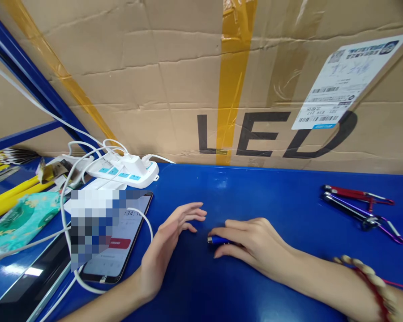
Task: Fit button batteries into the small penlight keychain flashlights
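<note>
My right hand (251, 241) lies over the blue table (195, 286), thumb and fingers closed round a small blue stick-like object with a silver end (218, 240). The rest of that object is hidden inside the hand, so its kind is unclear. Left of it, my left hand (169, 239) is held on its edge with the fingers stretched and slightly apart, and nothing is in it. Its palm faces the right hand with a gap between them. Closest on its other side is a smartphone (121, 264) with a lit screen, partly blurred out.
At the right lie a red carabiner-like item (349, 192) and a purple one (352, 210). A white power strip (134, 176) with tangled white cables stands back left, near a green tissue pack (23, 219). A large cardboard box (174, 89) walls off the back.
</note>
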Demonstrator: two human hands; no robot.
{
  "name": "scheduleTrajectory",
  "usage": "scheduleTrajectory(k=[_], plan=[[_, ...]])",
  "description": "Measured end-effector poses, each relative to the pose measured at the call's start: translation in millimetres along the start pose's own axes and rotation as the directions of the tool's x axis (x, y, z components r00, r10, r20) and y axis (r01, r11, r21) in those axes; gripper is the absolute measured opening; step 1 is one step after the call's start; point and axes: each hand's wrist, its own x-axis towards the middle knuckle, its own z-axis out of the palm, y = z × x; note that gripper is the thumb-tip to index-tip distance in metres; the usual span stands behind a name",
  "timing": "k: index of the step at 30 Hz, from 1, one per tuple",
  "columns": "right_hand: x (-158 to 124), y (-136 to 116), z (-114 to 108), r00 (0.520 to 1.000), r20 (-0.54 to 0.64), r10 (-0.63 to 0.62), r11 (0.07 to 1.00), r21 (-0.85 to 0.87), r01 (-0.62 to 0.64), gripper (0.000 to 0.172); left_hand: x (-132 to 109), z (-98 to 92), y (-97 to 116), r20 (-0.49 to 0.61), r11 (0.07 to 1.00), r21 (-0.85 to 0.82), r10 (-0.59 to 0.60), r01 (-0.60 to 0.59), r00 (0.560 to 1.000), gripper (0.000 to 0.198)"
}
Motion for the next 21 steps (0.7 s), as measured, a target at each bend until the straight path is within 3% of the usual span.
scheduleTrajectory(k=[3, 6, 13, 21], plan=[[-0.1, 0.4, 0.6, 1.0, -0.003, 0.011, 1.0, 0.01, -0.011, 0.044, 5.0, 0.5, 1.8, -0.012, 0.975, -0.22, -0.042, 0.038, 0.999, 0.048], [-1.1, 0.5, 1.4, 0.999, -0.008, 0.036, 0.999, 0.021, -0.035, 0.042, 7.8, 0.4, 3.1, -0.015, 0.939, -0.337, -0.073, 0.064, 0.997, 0.049], [-1.5, 0.3, 1.4, 1.0, -0.009, 0.025, 1.0, 0.012, -0.025, 0.042, 6.7, 0.7, 4.9, 0.019, 0.91, -0.4, -0.112, 0.11, 0.994, 0.05], [-1.1, 0.9, 3.5, 0.999, -0.047, -0.025, 1.0, 0.0, 0.025, 0.04, 9.3, 3.8, 8.7, -0.03, 0.824, -0.52, -0.281, 0.226, 0.959, 0.05]])
